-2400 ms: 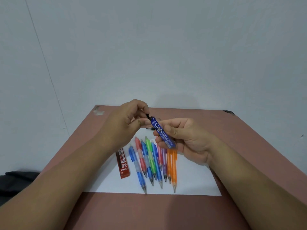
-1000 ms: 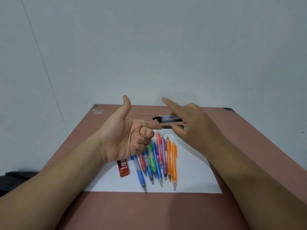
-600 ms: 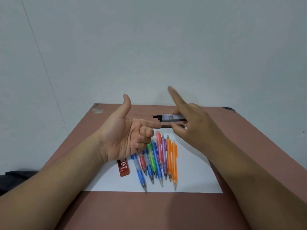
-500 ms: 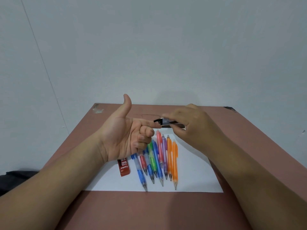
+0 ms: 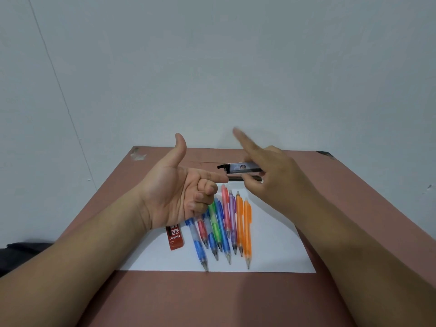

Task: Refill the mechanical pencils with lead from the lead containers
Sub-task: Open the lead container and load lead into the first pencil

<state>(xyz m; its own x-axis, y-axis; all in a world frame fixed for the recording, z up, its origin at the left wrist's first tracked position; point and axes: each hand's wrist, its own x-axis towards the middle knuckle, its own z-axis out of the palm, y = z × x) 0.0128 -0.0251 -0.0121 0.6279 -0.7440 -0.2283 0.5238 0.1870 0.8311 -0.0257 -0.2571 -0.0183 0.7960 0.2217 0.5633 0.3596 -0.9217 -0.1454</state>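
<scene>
Above the far ends of the mechanical pencils (image 5: pixel 226 223), a lead container (image 5: pixel 243 167), now uncapped and level, is being gripped and tapped by the right hand (image 5: pixel 271 178) over the released, cupped left hand (image 5: pixel 179 187), lead apparently being shaken out.

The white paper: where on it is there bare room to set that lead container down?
Bare paper lies right of the orange pencils and along its near edge. The middle is crowded with pencils; the red lead case sits to their left.
</scene>
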